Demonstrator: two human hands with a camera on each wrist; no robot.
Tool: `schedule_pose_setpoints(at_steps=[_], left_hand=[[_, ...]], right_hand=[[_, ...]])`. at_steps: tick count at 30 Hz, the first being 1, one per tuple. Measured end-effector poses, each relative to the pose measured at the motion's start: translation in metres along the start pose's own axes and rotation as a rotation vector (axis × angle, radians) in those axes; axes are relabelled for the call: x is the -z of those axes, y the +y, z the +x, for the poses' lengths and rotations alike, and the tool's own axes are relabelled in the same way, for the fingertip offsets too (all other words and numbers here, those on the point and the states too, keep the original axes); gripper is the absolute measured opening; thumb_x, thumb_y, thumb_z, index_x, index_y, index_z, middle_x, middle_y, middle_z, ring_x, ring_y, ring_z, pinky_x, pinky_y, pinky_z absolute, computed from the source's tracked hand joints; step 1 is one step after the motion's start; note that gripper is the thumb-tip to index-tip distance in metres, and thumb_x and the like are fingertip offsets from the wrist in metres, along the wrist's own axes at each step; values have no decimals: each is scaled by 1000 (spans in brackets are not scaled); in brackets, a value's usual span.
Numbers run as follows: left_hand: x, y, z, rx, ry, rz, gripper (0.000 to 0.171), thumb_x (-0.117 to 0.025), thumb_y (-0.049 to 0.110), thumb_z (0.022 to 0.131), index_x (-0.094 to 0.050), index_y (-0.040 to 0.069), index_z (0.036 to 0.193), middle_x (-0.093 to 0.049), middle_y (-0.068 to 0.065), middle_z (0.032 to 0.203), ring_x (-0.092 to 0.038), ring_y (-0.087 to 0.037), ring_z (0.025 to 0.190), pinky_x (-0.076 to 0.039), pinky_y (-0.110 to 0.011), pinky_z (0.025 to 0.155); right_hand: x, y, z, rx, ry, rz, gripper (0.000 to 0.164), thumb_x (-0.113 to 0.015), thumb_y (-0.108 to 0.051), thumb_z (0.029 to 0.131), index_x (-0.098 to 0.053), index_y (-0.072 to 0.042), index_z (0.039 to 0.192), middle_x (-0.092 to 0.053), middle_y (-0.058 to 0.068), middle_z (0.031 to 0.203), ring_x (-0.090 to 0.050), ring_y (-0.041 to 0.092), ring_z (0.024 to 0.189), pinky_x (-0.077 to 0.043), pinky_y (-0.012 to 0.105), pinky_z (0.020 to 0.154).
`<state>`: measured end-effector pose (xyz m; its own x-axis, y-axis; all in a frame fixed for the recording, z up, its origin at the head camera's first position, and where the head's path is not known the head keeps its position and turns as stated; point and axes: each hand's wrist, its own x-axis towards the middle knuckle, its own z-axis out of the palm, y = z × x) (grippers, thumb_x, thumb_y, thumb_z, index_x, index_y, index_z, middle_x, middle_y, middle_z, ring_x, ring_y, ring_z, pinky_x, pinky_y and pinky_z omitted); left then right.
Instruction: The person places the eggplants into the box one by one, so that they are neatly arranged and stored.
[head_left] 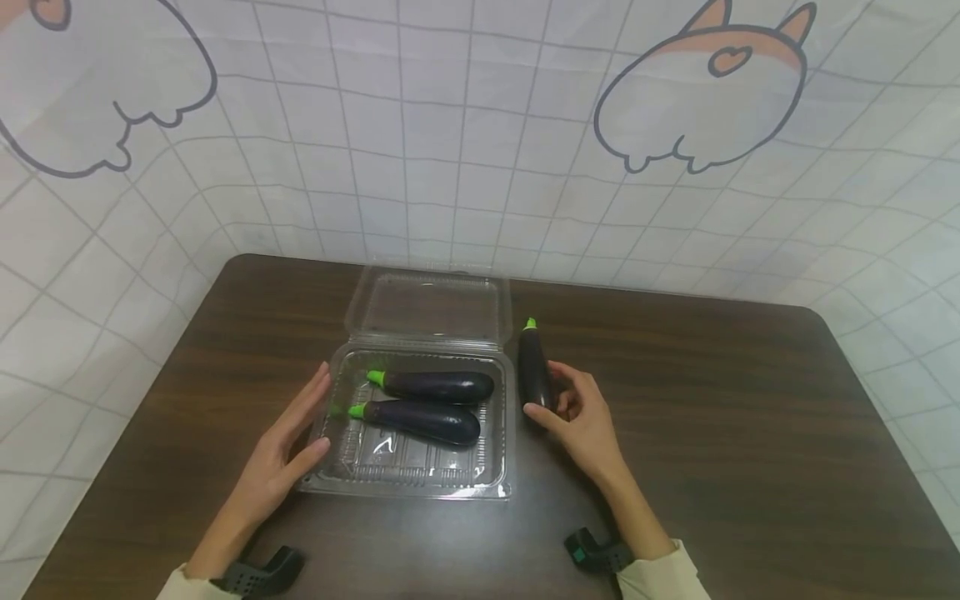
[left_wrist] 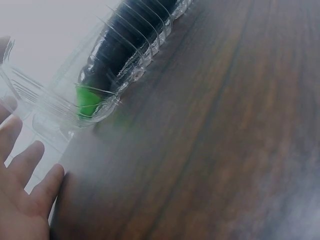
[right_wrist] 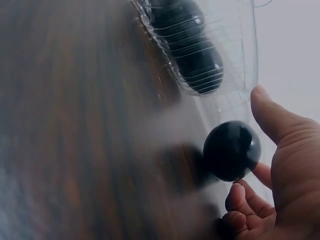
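A clear plastic clamshell container (head_left: 420, 479) sits on the table with its lid (head_left: 431, 304) folded back. Two dark purple eggplants (head_left: 438, 386) with bright green stems lie side by side in its base, stems to the left. At the left wall is my left hand (head_left: 277, 454), thumb and fingers spread and fairly straight, fingertips right at the rim. My right hand (head_left: 581, 417) holds a third eggplant (head_left: 533, 367) just right of the container, its green stem pointing away. In the right wrist view this eggplant's round end (right_wrist: 232, 151) lies between thumb and curled fingers.
The dark wood table (head_left: 712, 433) extends to both sides of the container. Behind it hangs a white grid-patterned cloth (head_left: 487, 142) with cartoon animal drawings. A black band with a camera mount (head_left: 596, 552) is on the right wrist, and another (head_left: 262, 573) on the left.
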<state>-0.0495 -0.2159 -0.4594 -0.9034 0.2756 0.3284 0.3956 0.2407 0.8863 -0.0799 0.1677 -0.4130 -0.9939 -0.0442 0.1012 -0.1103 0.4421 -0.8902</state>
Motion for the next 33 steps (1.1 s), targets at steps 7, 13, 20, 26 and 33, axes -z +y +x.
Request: schedule_pose_setpoints(at_steps=[7,13,20,26,33], left_hand=[[-2,0,2,8,2,-11,75,-55,-14,85,-27,8,151,-16,-3,159,-18,-23,144,-24,-20,110],[-1,1,1,-11,-4,-15,75,-55,-15,85,-26,6,151,-16,-7,159,-19,-22,143,-24,-19,110],[2,3,-1,-26,4,-19,77,-56,-17,83,-26,3,150,-17,-9,158,-21,-21,143,-25,-18,109],[0,3,1,6,-6,0,76,-56,-14,85,-26,7,151,-16,-6,159,-19,-21,143,-24,-18,109],[0,4,1,12,-4,-4,76,-56,-14,85,-26,8,151,-16,-4,159,-19,-21,143,-24,-18,109]], right_hand=[[-5,33,8,9,33,-51,66,-84,-26,74,-54,-15,132,-47,17,104,-49,24,77,-40,25,60],[-8,38,8,31,65,-67,64,-84,-34,72,-56,-20,128,-47,9,99,-47,17,73,-39,25,58],[-13,34,8,24,64,-107,61,-82,-36,75,-57,-18,128,-51,8,101,-49,16,70,-40,25,58],[-11,34,7,43,75,-152,59,-81,-31,77,-56,-14,128,-56,3,109,-49,16,68,-38,25,57],[-9,32,7,33,79,-181,56,-76,-33,81,-56,-10,128,-57,5,109,-49,15,67,-39,24,56]])
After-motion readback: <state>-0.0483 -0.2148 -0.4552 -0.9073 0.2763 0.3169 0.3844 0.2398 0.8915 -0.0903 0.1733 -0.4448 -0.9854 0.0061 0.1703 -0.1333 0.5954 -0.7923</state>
